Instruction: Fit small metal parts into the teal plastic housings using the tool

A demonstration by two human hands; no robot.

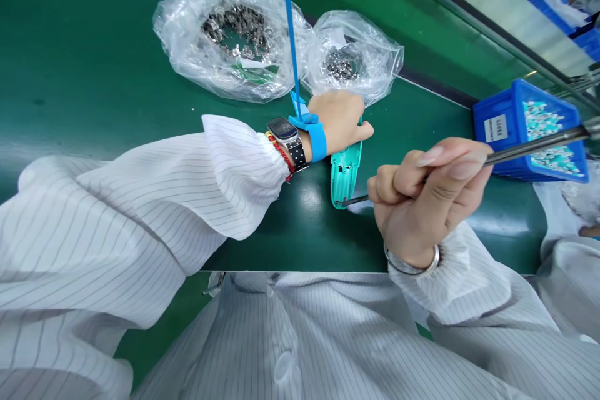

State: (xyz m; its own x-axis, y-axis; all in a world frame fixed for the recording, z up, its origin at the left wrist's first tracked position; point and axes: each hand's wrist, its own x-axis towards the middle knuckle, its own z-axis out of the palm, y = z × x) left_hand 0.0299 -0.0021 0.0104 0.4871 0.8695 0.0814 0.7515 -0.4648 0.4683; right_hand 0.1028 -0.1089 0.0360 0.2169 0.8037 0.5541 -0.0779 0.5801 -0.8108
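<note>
My left hand [338, 119] is closed over the upper end of a teal plastic housing half [345, 178], which lies on the green work surface. The fingertips are mostly hidden behind the back of the hand. Small dark parts show inside the open shell. In my right hand [426, 197] the fingers are pinched round a long thin metal tool [534, 145], whose exact kind I cannot make out. Its dark tip reaches the lower end of the housing half, near the rim.
Two clear plastic bags [182, 19] [389, 56] of small metal parts lie open behind my left hand. A blue bin [492, 106] of teal and white pieces stands at the right. A blue strap [289, 19] runs upward from my left wristband. A sleeve [569, 281] of another person shows at right.
</note>
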